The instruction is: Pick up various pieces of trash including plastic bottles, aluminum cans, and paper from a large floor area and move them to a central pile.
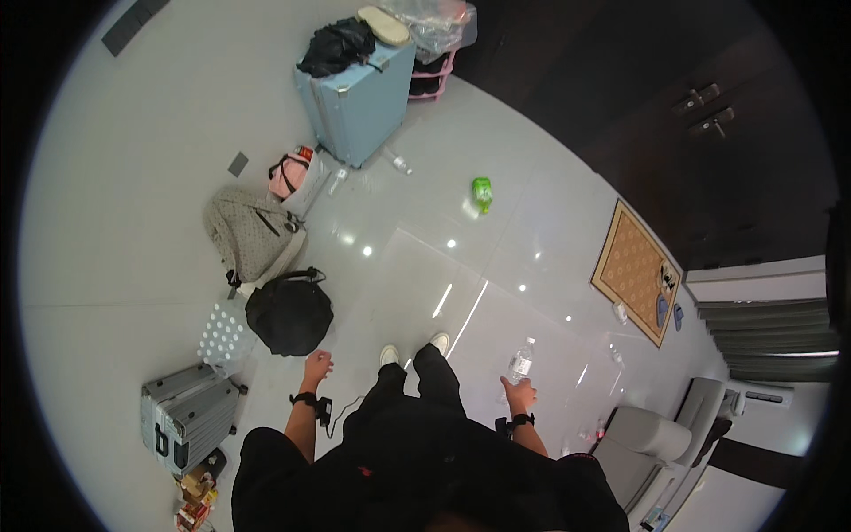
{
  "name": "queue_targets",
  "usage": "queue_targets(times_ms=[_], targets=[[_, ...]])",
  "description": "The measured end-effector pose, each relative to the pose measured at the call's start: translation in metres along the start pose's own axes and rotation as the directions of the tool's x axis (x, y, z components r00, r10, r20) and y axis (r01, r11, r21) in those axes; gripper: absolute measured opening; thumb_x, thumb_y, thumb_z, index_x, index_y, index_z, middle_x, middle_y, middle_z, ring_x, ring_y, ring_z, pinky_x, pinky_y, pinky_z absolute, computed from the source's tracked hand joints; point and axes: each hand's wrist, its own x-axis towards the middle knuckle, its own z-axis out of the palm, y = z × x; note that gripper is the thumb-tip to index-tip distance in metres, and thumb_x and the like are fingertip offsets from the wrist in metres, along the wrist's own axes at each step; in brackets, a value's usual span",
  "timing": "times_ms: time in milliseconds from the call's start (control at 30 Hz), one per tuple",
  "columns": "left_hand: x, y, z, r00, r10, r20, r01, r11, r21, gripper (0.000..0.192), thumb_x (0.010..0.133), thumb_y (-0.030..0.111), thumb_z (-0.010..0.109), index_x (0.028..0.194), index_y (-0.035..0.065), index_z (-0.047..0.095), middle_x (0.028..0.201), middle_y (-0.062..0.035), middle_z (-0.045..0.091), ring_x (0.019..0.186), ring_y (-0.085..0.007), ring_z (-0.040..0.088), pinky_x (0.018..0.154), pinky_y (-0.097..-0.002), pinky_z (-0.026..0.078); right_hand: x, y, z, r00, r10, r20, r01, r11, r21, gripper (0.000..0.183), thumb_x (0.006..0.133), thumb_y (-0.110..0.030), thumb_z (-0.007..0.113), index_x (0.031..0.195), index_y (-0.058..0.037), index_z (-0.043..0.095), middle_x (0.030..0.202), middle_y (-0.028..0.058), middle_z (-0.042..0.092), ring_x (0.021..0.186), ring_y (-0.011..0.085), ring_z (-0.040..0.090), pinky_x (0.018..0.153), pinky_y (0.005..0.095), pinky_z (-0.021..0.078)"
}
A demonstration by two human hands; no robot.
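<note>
A clear plastic bottle [522, 362] with a pale label and cap is held in my right hand [520, 394], its neck pointing away from me over the glossy floor. My left hand [318, 367] hangs with loosely curled fingers and appears to hold nothing. Closest to it is a round black bag [290, 314] on the floor. Straps with small devices circle both wrists, and a cable runs from the left one. A green bottle [482, 193] lies farther ahead of my shoes.
To the left are a grey backpack [256, 233], shrink-wrapped bottles [223, 332] and a silver suitcase [189, 415]. A blue suitcase [359, 100] stands ahead, with clear bottles [402, 165] near it. A patterned doormat [628, 266] and a grey sofa [631, 445] are on the right.
</note>
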Motion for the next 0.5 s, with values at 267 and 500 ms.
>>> queue_targets(times_ms=[267, 500], targets=[[0.025, 0.092, 0.021, 0.989, 0.080, 0.122, -0.086, 0.995, 0.043, 0.022, 0.070, 0.022, 0.043, 0.082, 0.0046, 0.048, 0.064, -0.0062, 0.055, 0.052, -0.0130, 0.051, 0.041, -0.0252, 0.040, 0.030, -0.042, 0.001, 1.000, 0.013, 0.028, -0.016, 0.992, 0.122, 0.065, 0.046, -0.052, 0.059, 0.090, -0.0058, 0.047, 0.086, 0.0101, 0.053, 0.090, 0.0267, 0.042, 0.077, 0.0412, 0.0276], [0.059, 0.046, -0.018, 0.779, 0.256, 0.573, -0.583, 0.632, 0.510, 0.015, 0.058, 0.019, 0.053, 0.069, 0.0097, 0.051, 0.069, -0.0032, 0.054, 0.065, -0.0156, 0.052, 0.058, -0.0301, 0.042, 0.091, -0.066, 0.030, 0.970, -0.060, 0.237, 0.020, 0.986, 0.166, 0.065, 0.045, -0.054, 0.060, 0.083, -0.0024, 0.051, 0.086, 0.0175, 0.051, 0.085, 0.0305, 0.048, 0.071, 0.0401, 0.0367]])
